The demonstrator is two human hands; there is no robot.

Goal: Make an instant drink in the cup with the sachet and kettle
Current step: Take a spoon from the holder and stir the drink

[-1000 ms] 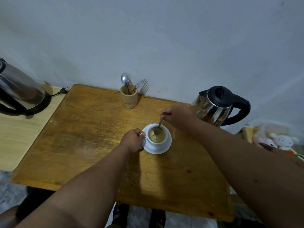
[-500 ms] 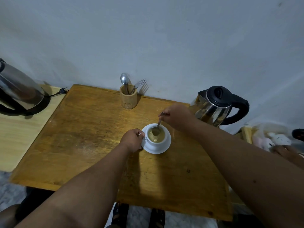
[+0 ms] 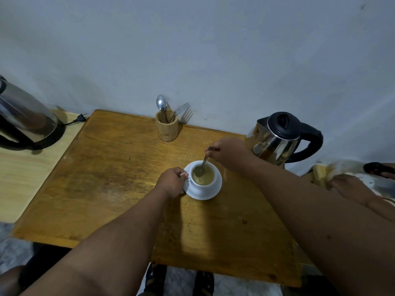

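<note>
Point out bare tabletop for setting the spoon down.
Free: the wide stretch left of the left hand, between the wooden holder and the near table edge. Crowded: around the cup, saucer, right hand and kettle.

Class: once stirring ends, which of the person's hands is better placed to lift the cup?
Left. The left hand already grips the cup at its handle; the right hand holds the spoon.

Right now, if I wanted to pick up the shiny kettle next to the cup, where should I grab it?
Probably by the black loop handle of the kettle. It sticks out on the kettle's right side, away from the cup, so come from the right and curl your fingers through the loop. The steel body may be hot.
</note>
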